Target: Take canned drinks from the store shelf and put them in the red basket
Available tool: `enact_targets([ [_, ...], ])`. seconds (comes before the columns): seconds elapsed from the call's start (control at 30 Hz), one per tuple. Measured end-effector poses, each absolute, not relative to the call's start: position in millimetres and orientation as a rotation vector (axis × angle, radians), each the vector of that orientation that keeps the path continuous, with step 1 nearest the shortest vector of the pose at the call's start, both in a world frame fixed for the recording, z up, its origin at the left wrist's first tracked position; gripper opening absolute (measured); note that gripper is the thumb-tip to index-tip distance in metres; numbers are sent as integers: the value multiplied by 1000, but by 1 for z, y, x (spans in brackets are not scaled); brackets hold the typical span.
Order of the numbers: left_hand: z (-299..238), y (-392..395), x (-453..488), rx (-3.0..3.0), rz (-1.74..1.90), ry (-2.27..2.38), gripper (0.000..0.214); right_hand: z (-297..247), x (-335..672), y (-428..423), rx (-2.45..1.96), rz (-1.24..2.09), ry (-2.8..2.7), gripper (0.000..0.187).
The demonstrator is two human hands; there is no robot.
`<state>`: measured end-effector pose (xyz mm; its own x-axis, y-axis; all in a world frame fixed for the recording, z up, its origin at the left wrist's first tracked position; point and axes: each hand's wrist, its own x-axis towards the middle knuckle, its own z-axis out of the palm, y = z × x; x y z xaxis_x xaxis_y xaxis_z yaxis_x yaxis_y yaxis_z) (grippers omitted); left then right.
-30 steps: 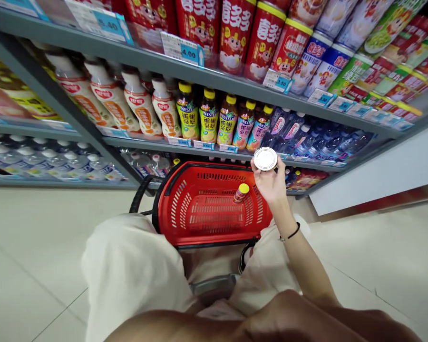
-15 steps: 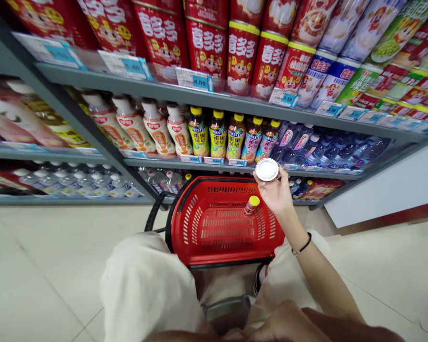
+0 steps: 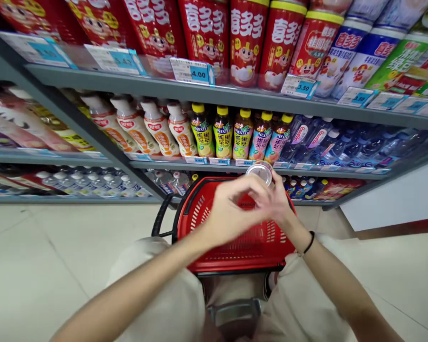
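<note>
My right hand (image 3: 283, 206) holds a can (image 3: 259, 174) upright above the far rim of the basket. Its round silvery lid faces me, and my hands hide most of its body. My left hand (image 3: 231, 204) reaches across from the left with its fingers and thumb curved, close against the can and my right hand. Motion smears the left fingertips, so whether they grip the can is unclear. Below both hands is a red plastic basket (image 3: 214, 263) with a black handle (image 3: 160, 216).
A grey shelf unit (image 3: 199, 92) stands ahead. Red cans (image 3: 248, 45) fill its upper shelf, with price tags along the edge. Yellow-capped tea bottles (image 3: 223, 135), orange-and-white bottles (image 3: 157, 130) and blue water bottles (image 3: 328, 142) line the middle. My knees flank the basket on the tiled floor (image 3: 32, 266).
My left hand has come up from my lap to the can. The can has shifted slightly left and stays in my right hand. The yellow-lidded container in the basket is now hidden.
</note>
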<state>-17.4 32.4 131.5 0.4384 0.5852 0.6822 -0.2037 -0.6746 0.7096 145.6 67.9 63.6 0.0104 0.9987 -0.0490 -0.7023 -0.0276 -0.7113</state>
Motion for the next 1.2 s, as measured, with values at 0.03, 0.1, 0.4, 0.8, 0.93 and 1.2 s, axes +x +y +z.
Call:
enact_targets([
  [0.03, 120, 53, -22, 1993, 1448, 397, 28, 59, 144, 66, -641, 1499, -585, 42],
  [0.1, 94, 85, -29, 2189, 1454, 481, 45, 49, 139, 61, -632, 1577, -593, 51],
  [0.4, 32, 93, -49, 2167, 1360, 637, 70, 40, 138, 44, -783, 1769, -819, 63],
  [0.8, 30, 93, -55, 2214, 1374, 652, 70, 42, 154, 42, -957, 1372, -1079, 45],
  [0.93, 35, 95, -56, 2238, 1388, 546, 66, 40, 157, 42, -924, 1414, -1091, 50],
  [1.2, 35, 93, -55, 2276, 1255, 648, 85, 24, 138, 35, -870, 1483, -810, 45],
])
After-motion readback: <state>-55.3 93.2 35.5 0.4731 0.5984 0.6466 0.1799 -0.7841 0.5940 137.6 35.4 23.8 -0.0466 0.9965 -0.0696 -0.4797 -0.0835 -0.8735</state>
